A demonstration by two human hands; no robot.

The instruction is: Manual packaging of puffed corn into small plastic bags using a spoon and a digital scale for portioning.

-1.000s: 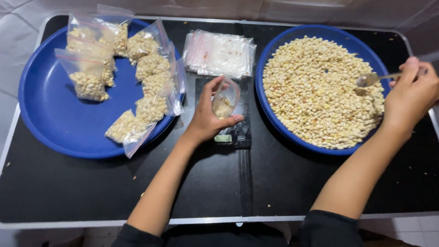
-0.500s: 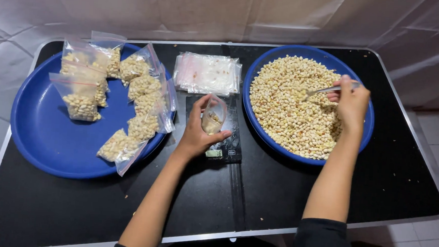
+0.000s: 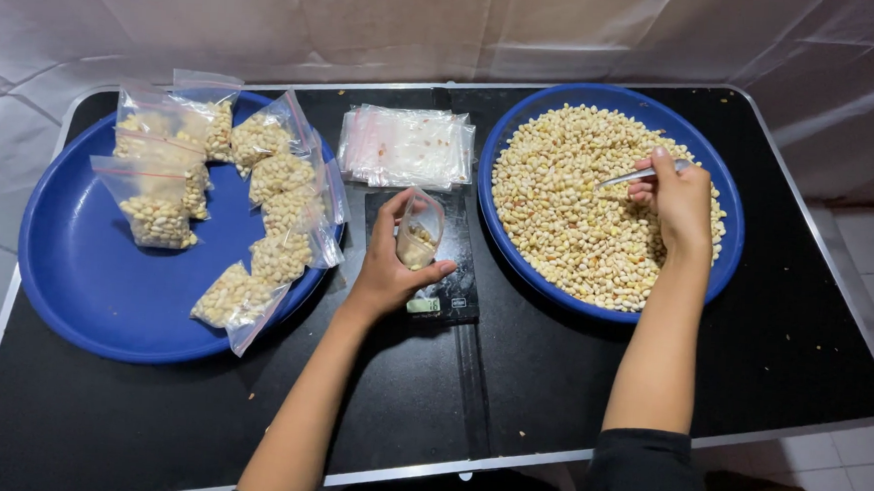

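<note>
My left hand (image 3: 388, 269) holds a small clear bag (image 3: 419, 235) upright over a black scale (image 3: 443, 266); the bag has a few pale kernels at its bottom. My right hand (image 3: 677, 200) grips a metal spoon (image 3: 632, 175) whose bowl lies on the kernels in the right blue bowl (image 3: 718, 280), which is full of pale kernels. A stack of empty clear bags (image 3: 407, 146) lies behind the scale.
A large blue tray (image 3: 96, 287) at the left carries several filled, sealed bags (image 3: 280, 197) of kernels. Everything rests on a black folding table (image 3: 549, 391) with a metal rim. White sheeting hangs behind; a tiled floor shows at the right.
My right hand has moved the spoon from the bowl's right rim inward over the kernels. The left hand keeps the bag over the scale. The view has shifted.
</note>
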